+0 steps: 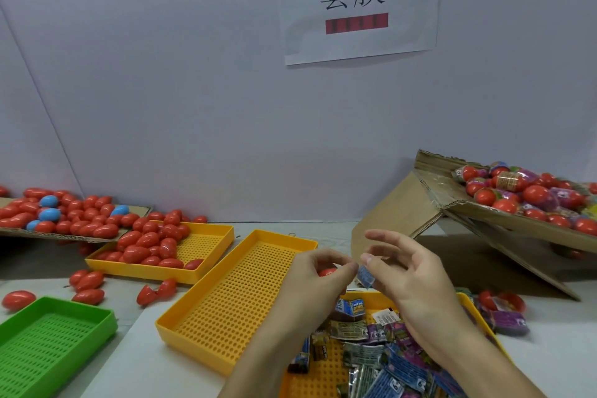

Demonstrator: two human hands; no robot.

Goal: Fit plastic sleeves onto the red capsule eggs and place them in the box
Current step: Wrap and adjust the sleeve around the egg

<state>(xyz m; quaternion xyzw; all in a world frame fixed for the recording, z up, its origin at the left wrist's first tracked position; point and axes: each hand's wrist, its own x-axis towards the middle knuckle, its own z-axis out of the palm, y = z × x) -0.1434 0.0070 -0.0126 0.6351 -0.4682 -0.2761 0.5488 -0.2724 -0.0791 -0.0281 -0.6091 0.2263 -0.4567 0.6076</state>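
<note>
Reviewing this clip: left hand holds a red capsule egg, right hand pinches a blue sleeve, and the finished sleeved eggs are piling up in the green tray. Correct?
Not quite. The head view shows the green tray empty; the sleeved eggs pile up in the cardboard box at right. The left hand does hold a red capsule egg, and the right hand pinches a blue sleeve.

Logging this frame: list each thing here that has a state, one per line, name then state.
left hand: grips a red egg
right hand: pinches a blue sleeve, unfitted
middle yellow tray: holds nothing
far yellow tray: partly filled with bare red eggs
near yellow tray: heaped with flat sleeves
cardboard box: open, tilted, holds sleeved eggs
green tray: holds nothing
</note>
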